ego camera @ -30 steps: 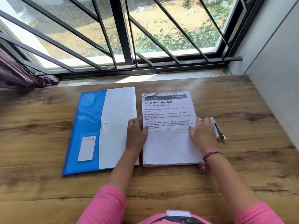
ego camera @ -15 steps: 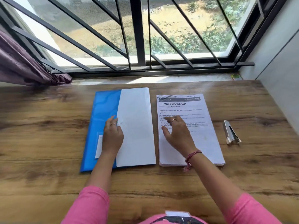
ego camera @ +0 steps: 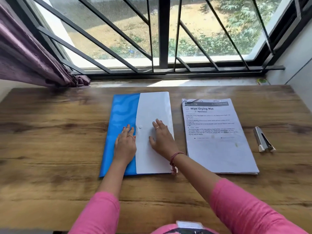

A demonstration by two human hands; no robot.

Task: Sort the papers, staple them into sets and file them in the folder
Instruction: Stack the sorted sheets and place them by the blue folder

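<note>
Folder point(ego camera: 124, 114): blue with a white flap, lying flat on the wooden table point(ego camera: 50, 141), under both hands.
Snap button point(ego camera: 140, 127): on the flap, between the two sets of fingertips.
Left hand point(ego camera: 125, 144): flat on the blue part, fingers spread out straight, holding nothing.
Right hand point(ego camera: 161, 137): flat on the white flap, fingers spread, pressing down, gripping nothing.
Papers point(ego camera: 219, 149): a neat stack just right of the right hand, top page titled "Wipe Drying Mat".
Stapler point(ego camera: 263, 141): farther right, past the papers, apart from both hands.
</note>
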